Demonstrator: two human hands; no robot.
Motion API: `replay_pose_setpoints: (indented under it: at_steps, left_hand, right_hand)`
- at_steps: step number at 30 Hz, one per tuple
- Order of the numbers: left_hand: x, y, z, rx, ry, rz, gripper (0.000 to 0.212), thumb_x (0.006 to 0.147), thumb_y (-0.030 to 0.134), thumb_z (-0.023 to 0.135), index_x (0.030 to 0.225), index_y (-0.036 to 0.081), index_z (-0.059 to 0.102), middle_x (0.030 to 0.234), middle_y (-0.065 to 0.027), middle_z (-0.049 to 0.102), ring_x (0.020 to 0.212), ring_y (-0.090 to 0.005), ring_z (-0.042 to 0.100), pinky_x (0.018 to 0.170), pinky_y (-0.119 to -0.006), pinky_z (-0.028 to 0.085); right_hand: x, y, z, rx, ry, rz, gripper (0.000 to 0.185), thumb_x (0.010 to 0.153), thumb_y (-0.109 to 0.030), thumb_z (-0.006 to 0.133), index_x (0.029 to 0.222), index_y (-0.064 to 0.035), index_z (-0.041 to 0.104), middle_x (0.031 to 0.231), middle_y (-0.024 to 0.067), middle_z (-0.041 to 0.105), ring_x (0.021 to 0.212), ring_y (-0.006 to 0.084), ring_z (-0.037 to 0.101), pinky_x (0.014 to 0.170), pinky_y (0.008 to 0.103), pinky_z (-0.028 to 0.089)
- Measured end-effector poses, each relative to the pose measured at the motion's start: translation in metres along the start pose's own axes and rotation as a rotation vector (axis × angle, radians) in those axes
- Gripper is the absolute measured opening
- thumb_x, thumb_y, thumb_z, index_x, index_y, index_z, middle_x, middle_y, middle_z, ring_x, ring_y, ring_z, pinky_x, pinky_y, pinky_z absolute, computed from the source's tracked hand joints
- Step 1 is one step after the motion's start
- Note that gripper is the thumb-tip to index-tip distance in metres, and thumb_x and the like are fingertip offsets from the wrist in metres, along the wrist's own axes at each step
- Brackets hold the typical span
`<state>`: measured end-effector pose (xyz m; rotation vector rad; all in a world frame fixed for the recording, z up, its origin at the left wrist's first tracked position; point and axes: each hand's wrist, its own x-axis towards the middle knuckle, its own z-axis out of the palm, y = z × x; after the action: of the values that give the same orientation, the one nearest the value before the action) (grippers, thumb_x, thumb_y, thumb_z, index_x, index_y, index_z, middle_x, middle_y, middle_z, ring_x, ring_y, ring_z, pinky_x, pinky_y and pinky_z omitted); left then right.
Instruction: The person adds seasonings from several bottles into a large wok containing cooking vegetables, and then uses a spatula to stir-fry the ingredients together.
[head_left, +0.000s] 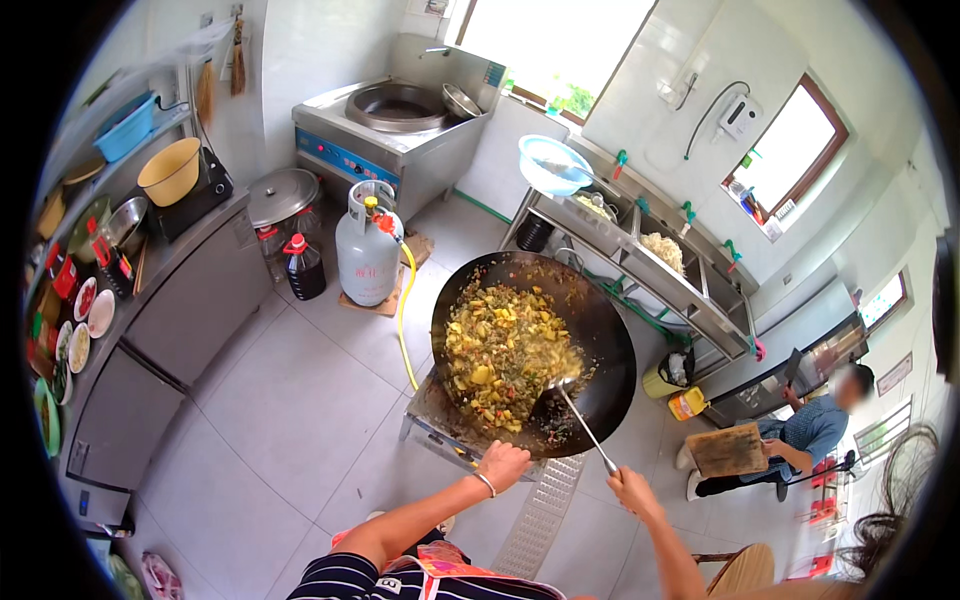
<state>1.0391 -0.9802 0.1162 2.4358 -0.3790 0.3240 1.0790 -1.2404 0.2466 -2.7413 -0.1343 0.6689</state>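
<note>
A large dark wok (611, 360) rests on a metal stove stand (435, 409). It holds a cooked mix of yellow chunks and chopped greens with red bits (495, 345). At the near rim, my left hand (504, 466) grips the edge of the wok; a bracelet circles that wrist. My right hand (634, 491) is closed around the handle of a long metal wok spatula (589, 431). The spatula's head is down in the food on the right side, where some of the food is blurred. Bare dark metal shows along the wok's right wall.
A gas cylinder (367, 259) with a yellow hose (406, 322) stands beyond the stove. Sinks (626, 244) line the back right. To the left runs a counter (202, 262) with bowls and bottles. At right, a person (802, 431) carries a cutting board (726, 450) and a cleaver (793, 367).
</note>
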Motion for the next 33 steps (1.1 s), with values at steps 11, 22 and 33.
replay_pose_setpoints:
  at_steps: [11, 22, 33]
  left_hand:
    - [0.003, 0.002, 0.008, 0.007, 0.036, 0.039, 0.018, 0.081, 0.026, 0.055, 0.070, 0.012, 0.050, 0.065, -0.0028, 0.055, 0.069, -0.0214, 0.054, 0.065, -0.036, 0.037]
    - [0.005, 0.001, 0.010, 0.103, 0.045, 0.017, 0.019, 0.082, 0.027, 0.055, 0.070, 0.012, 0.051, 0.065, -0.0022, 0.053, 0.069, -0.0201, 0.053, 0.064, -0.034, 0.038]
    - [0.007, 0.003, 0.009, 0.099, -0.005, -0.025, 0.023, 0.084, 0.030, 0.052, 0.071, 0.012, 0.053, 0.064, -0.0037, 0.054, 0.070, -0.0216, 0.055, 0.067, -0.035, 0.038]
  right_hand:
    - [0.140, -0.043, 0.020, 0.317, 0.067, -0.125, 0.024, 0.075, -0.021, 0.056, 0.081, 0.0017, 0.048, 0.058, 0.0107, 0.055, 0.043, 0.0194, 0.055, 0.042, 0.0324, 0.044]
    - [0.007, 0.002, -0.019, 0.635, -0.341, -0.076, 0.019, 0.080, -0.016, 0.055, 0.093, -0.0021, 0.049, 0.058, 0.0022, 0.048, 0.042, 0.0101, 0.047, 0.035, 0.0254, 0.034]
    - [0.084, 0.056, -0.021, 0.538, 0.104, -0.086, 0.018, 0.075, -0.013, 0.058, 0.083, -0.0029, 0.046, 0.056, 0.0035, 0.048, 0.041, 0.0119, 0.049, 0.033, 0.0264, 0.040]
